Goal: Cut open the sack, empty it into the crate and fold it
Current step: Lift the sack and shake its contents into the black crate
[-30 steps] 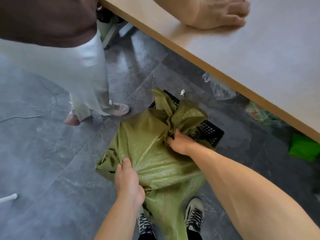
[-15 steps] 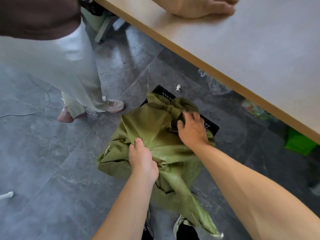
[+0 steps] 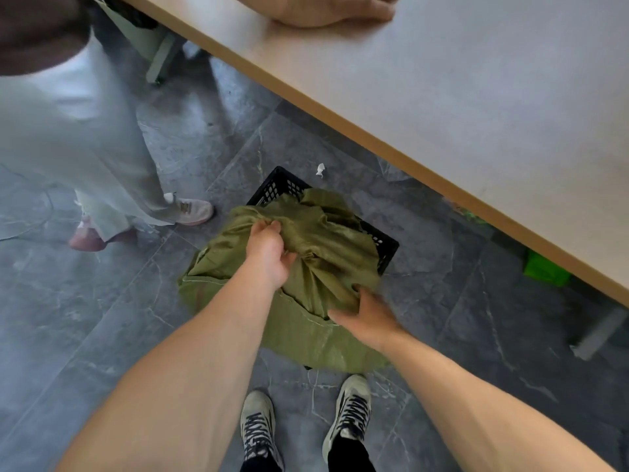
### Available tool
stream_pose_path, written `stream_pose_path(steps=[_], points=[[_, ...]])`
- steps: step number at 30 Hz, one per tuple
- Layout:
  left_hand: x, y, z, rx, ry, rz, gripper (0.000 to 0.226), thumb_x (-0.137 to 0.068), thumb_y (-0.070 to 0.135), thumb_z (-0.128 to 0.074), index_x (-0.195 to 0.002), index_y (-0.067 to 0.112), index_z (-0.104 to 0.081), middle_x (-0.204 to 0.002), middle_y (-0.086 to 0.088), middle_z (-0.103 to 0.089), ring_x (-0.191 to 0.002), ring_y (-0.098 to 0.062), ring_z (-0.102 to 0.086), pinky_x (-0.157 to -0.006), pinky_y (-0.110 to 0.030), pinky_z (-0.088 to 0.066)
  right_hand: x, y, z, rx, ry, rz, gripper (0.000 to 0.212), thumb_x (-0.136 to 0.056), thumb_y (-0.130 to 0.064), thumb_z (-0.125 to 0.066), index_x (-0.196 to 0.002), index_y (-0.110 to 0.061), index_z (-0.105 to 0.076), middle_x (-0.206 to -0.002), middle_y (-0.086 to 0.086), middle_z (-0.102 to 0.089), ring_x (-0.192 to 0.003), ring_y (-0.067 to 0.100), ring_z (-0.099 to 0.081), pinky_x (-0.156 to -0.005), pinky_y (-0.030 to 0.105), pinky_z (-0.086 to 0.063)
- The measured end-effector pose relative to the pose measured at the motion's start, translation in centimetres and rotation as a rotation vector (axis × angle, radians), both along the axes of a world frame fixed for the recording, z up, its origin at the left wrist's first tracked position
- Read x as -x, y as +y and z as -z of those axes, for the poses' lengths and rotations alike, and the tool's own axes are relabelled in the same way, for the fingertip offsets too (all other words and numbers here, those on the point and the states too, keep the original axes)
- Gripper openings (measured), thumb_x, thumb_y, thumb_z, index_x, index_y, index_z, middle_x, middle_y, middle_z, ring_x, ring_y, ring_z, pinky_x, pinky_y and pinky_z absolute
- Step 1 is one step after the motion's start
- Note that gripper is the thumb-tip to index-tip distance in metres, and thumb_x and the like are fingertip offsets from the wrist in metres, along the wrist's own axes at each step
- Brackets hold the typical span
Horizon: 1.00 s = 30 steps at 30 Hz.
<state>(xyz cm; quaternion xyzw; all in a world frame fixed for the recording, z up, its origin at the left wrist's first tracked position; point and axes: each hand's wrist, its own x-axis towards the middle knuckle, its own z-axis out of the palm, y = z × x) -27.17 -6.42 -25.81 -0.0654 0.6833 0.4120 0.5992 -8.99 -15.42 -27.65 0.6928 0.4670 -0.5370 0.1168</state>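
Observation:
An olive-green woven sack [image 3: 316,240] lies crumpled over a black lattice crate [image 3: 275,187] on the grey tiled floor, hiding most of the crate and all of its inside. My left hand [image 3: 269,252] grips a bunch of sack fabric near the sack's far side. My right hand [image 3: 366,316] holds the sack's near right part, fingers curled into the cloth; it is blurred. My two shoes [image 3: 350,408] stand just in front of the sack.
A long pale table [image 3: 476,97] runs diagonally along the right, its edge close to the crate. Another person in pale trousers [image 3: 78,131] stands at the left, with a hand [image 3: 326,10] resting on the table. A green object [image 3: 546,270] lies under the table.
My left hand has moved forward to the far part of the sack. My right hand has pulled back toward me to the sack's near right side. The sack sits lower and flatter on the crate.

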Motion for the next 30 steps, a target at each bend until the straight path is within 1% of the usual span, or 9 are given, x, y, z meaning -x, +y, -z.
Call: stream_pose_path(steps=[3,7,10,15,18,21,23,26,30], points=[[0.2,-0.8,-0.5,-0.013,0.006,0.152,0.037,-0.104,0.018,-0.044,-0.136,0.036,-0.046,-0.102,0.001,-0.066,-0.081,-0.015,-0.061,-0.070,-0.032,-0.050,-0.6,-1.2,1.7,0.029,-0.084,0.000,0.046,-0.101,-0.040,-0.047,-0.139,-0.014,-0.048,-0.133,0.014,-0.059,-0.120,0.034,-0.058,-0.100,0.038,-0.049],[3.3,-3.4,0.6,0.044,0.218,0.391,0.020,-0.101,0.021,-0.048,-0.114,0.030,-0.059,-0.106,0.003,-0.068,-0.099,-0.018,-0.062,-0.081,-0.034,-0.047,0.3,-1.2,2.6,-0.030,-0.151,0.060,0.035,-0.105,-0.022,-0.036,-0.134,-0.011,-0.053,-0.132,0.016,-0.060,-0.118,0.034,-0.059,-0.101,0.038,-0.049],[6.7,-5.4,1.8,0.136,0.476,0.444,0.031,-0.097,0.029,-0.048,-0.124,0.020,-0.060,-0.117,-0.007,-0.067,-0.100,-0.026,-0.062,-0.077,-0.036,-0.052,0.4,-0.5,2.6,-0.070,-0.170,0.058,0.035,-0.103,-0.019,-0.036,-0.132,-0.012,-0.052,-0.134,0.017,-0.058,-0.122,0.036,-0.056,-0.103,0.038,-0.047],[11.9,-7.0,4.0,0.241,0.826,0.692,0.065,-0.088,0.036,-0.066,-0.146,0.020,-0.041,-0.145,-0.017,-0.046,-0.129,-0.038,-0.049,-0.102,-0.042,-0.044,-0.7,0.4,2.8,-0.106,-0.231,0.105,0.035,-0.101,-0.018,-0.038,-0.132,-0.012,-0.054,-0.136,0.016,-0.058,-0.125,0.035,-0.055,-0.102,0.036,-0.044],[13.4,-5.9,5.2,0.208,0.800,0.766,0.089,-0.082,0.033,-0.074,-0.155,0.025,-0.025,-0.156,-0.017,-0.030,-0.140,-0.039,-0.038,-0.113,-0.049,-0.037,-0.6,0.1,2.7,-0.099,-0.270,0.140,0.031,-0.102,-0.023,-0.043,-0.129,-0.013,-0.054,-0.131,0.016,-0.059,-0.120,0.036,-0.057,-0.096,0.036,-0.046],[13.5,-3.8,6.3,0.121,0.667,0.734,0.097,-0.080,0.034,-0.078,-0.156,0.027,-0.017,-0.158,-0.011,-0.035,-0.138,-0.035,-0.044,-0.112,-0.046,-0.039,-0.5,-0.5,2.5,-0.043,-0.304,0.181,0.037,-0.096,-0.037,-0.049,-0.127,-0.016,-0.053,-0.127,0.015,-0.060,-0.114,0.036,-0.059,-0.096,0.042,-0.051],[13.0,-2.8,6.4,0.103,0.645,0.834,0.084,-0.086,0.032,-0.072,-0.155,0.024,-0.024,-0.150,-0.009,-0.047,-0.130,-0.035,-0.052,-0.105,-0.040,-0.043,-0.4,-1.2,2.1,0.024,-0.355,0.204,0.046,-0.094,-0.044,-0.052,-0.131,-0.017,-0.051,-0.130,0.015,-0.058,-0.117,0.037,-0.058,-0.099,0.047,-0.050],[12.2,-2.5,5.7,0.129,0.729,1.100,0.051,-0.096,0.031,-0.057,-0.144,0.016,-0.049,-0.141,-0.014,-0.056,-0.125,-0.037,-0.055,-0.100,-0.037,-0.045,0.6,-2.0,1.0,0.033,-0.408,0.258,0.042,-0.100,-0.033,-0.047,-0.136,-0.011,-0.048,-0.134,0.018,-0.056,-0.120,0.038,-0.057,-0.097,0.042,-0.051],[11.1,-1.5,2.5,-0.017,0.692,0.920,0.037,-0.100,0.029,-0.050,-0.133,0.015,-0.059,-0.131,-0.010,-0.062,-0.112,-0.032,-0.058,-0.088,-0.032,-0.043,3.0,-1.6,-1.3,-0.127,-0.370,0.392,0.031,-0.101,-0.014,-0.041,-0.129,-0.010,-0.051,-0.122,0.019,-0.062,-0.108,0.038,-0.061,-0.080,0.035,-0.048]])
